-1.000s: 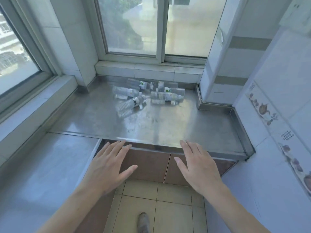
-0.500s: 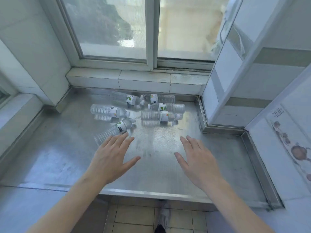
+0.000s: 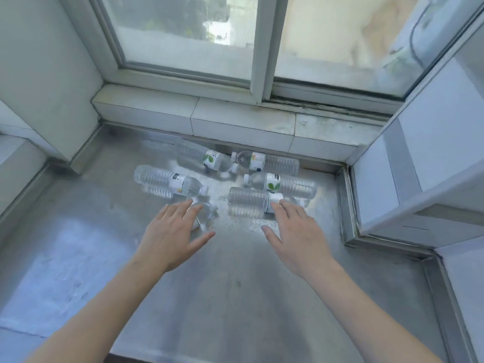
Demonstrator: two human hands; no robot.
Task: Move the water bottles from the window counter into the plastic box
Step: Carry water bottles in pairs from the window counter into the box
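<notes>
- Lying on the steel window counter, clear water bottles cluster near the sill.
- Left hand and right hand reach over them, fingers straight, gripping nothing.

Sliding window, two frosted panes in pale frame, behind white tiled sill. White tiled walls left and right. Dark grime along sill's right joint.

I see clear ribbed plastic water bottles with white labels (green leaf prints on some) on the dull grey brushed-steel worktop, below white sill tiles.
</notes>
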